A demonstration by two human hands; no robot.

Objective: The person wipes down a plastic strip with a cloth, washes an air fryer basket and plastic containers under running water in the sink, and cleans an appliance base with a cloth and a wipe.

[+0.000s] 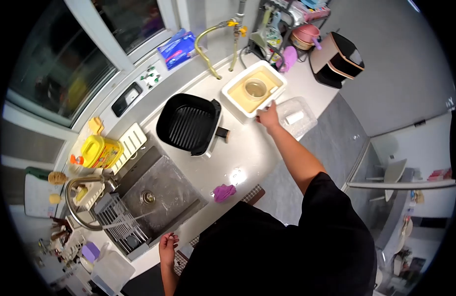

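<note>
My right hand [268, 117] reaches over the counter, its fingers at the near corner of a white rectangular tub [229, 101]. Inside the tub is a yellowish surface with a round clear bowl [255, 89] on it. Beside that hand lies a clear plastic lid [303, 129] with a white piece on it. To the left stands a black square pan with a ridged bottom [188, 123] and a short handle. Low in view, my left hand [168, 242] hangs by the sink's front edge, fingers loosely curled and apart, nothing visible in them.
A steel sink [164, 185] with a curved faucet [72, 197] and a drying rack [117, 222] is at the left. A purple cloth [224, 193] lies near the counter edge. A yellow jug [100, 152] stands behind the sink; an air fryer [336, 59] is at the far right.
</note>
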